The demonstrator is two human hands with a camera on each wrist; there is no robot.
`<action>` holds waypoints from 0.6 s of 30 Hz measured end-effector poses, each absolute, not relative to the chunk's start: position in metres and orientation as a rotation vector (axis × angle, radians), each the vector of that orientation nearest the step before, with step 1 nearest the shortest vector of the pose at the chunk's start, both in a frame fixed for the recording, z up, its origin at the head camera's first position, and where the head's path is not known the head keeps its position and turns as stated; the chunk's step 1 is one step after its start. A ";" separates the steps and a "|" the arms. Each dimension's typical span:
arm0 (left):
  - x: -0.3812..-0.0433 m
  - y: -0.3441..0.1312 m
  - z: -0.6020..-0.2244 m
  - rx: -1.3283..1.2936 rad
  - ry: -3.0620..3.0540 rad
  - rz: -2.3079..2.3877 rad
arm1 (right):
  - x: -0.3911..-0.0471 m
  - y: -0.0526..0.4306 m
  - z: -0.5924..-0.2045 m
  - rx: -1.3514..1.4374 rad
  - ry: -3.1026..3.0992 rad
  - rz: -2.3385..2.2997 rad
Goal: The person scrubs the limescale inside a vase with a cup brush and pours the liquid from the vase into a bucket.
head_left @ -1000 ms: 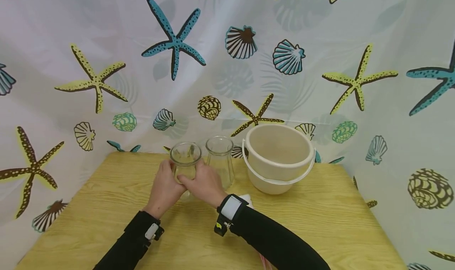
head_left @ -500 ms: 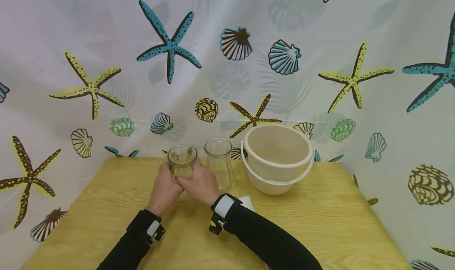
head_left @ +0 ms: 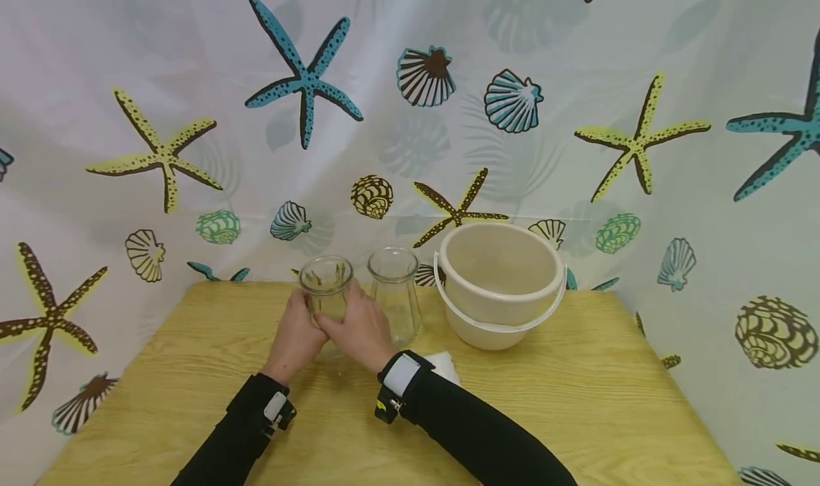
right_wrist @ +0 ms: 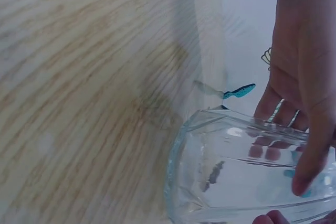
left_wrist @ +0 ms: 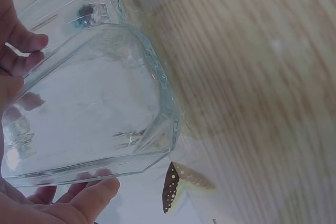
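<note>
A clear glass vase [head_left: 328, 302] with a round rim and faceted sides stands between both hands at the table's back left. My left hand [head_left: 296, 338] grips its left side, and my right hand [head_left: 364, 328] holds the right side, thumbs meeting at the front. In the left wrist view, the vase's thick base [left_wrist: 170, 103] is right at the wooden surface. Fingers of the left hand [left_wrist: 86, 200] curl along the lower wall. The right wrist view shows the right thumb [right_wrist: 310, 163] across the glass. A second, similar glass vase [head_left: 398, 308] stands just to the right.
Right of the vases is a cream bucket [head_left: 502, 308] with its white handle [head_left: 500, 327] hanging down in front. A white cloth [head_left: 443, 366] lies partly hidden by the right sleeve. Behind the wooden table [head_left: 576, 386] hangs a curtain [head_left: 384, 137] with starfish and shells.
Both hands and the gripped vase have shifted slightly left, widening the gap to the second vase a little. The head view has turned slightly. Both hands keep their grip.
</note>
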State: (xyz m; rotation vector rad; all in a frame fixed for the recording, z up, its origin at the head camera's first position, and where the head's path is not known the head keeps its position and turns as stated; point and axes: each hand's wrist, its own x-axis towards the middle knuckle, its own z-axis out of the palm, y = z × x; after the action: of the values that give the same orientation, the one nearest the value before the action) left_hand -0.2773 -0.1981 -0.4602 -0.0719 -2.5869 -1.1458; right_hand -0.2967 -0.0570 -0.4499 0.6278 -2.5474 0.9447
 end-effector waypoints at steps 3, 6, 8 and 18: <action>-0.274 -0.197 -0.460 -0.083 -2.594 -1.157 | -0.288 -0.049 -0.444 0.684 -2.505 0.941; -0.268 -0.196 -0.457 -0.085 -2.612 -1.127 | -0.277 -0.038 -0.437 0.719 -2.508 0.875; -0.262 -0.196 -0.454 -0.097 -2.641 -1.087 | -0.268 -0.026 -0.432 0.724 -2.522 0.821; -0.219 -0.210 -0.440 -0.169 -2.721 -0.587 | -0.233 0.041 -0.402 0.967 -2.426 0.676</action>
State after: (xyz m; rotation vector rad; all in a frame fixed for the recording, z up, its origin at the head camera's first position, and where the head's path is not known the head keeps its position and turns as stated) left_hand -0.2187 -0.2100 -0.4399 -0.1687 -2.7214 -0.5873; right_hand -0.2329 0.0406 -0.4015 0.9671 -2.4257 0.6756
